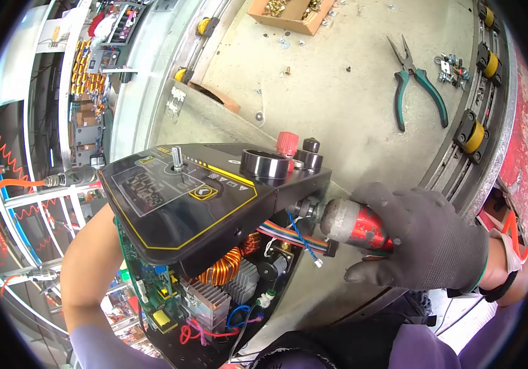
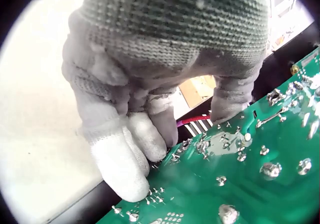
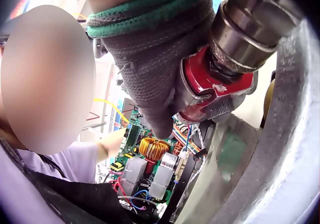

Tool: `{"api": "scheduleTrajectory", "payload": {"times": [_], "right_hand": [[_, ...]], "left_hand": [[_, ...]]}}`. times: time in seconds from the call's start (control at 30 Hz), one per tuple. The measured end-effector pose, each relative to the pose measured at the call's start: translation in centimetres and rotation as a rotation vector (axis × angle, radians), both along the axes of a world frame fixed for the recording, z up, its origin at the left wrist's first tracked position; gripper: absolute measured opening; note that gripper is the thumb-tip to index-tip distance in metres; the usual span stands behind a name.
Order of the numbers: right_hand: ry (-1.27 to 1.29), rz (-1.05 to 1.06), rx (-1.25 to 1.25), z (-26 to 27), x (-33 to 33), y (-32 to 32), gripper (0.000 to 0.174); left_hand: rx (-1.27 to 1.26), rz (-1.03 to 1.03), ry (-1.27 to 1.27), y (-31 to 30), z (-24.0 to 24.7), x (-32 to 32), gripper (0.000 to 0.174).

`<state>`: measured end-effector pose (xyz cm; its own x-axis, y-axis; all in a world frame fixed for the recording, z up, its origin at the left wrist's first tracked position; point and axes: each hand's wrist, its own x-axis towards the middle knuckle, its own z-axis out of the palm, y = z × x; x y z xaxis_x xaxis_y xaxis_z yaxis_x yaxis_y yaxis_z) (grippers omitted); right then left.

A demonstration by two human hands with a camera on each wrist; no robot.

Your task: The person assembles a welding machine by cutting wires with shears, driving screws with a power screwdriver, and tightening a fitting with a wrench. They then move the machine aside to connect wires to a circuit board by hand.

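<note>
A black-panelled device [image 1: 181, 200] stands tilted, its coils and green circuit board exposed below the panel. Its far side hides my left hand in the head view. In the left wrist view that gloved left hand [image 2: 165, 69] grips the edge of the device, fingertips bent down at the green board [image 2: 200, 184]. My gloved right hand [image 1: 430, 237] holds a red power tool [image 1: 362, 227], whose metal nose meets the panel's right side. The right wrist view shows the right hand [image 3: 155, 69] round the red tool [image 3: 215, 84]. A rainbow ribbon cable [image 1: 294, 237] hangs beside it.
Green-handled pliers [image 1: 420, 92] lie on the worktop [image 1: 313, 98], beside a small pile of screws [image 1: 451, 69]. A cardboard box [image 1: 288, 23] of brass parts stands at the far edge. Rails with yellow rollers [image 1: 474, 136] run along the right. An orange hose [image 1: 11, 183] hangs left.
</note>
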<state>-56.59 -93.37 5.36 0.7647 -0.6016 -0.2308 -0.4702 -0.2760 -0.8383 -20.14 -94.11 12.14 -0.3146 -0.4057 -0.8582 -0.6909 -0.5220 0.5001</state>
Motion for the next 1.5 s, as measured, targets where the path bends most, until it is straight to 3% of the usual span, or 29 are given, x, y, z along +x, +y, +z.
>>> {"api": "scheduleTrajectory", "payload": {"times": [0.67,1.0,1.37,1.5], "right_hand": [[0.018,0.033,0.076,-0.1,0.2,-0.8,0.082],[0.074,-0.002,0.008,0.5,0.8,-0.4,0.079],[0.180,0.010,0.148,1.6,2.0,-1.3,0.073],[0.132,-0.016,0.064,1.2,2.0,-0.8,0.074]], "left_hand": [[-0.048,0.067,-0.025,-3.8,-0.1,0.9,0.047],[-0.032,0.061,-0.033,-1.2,0.4,0.7,0.047],[-0.020,0.111,0.000,1.3,-0.3,1.0,0.047],[-0.040,0.131,0.013,1.5,-0.3,1.5,0.047]]}}
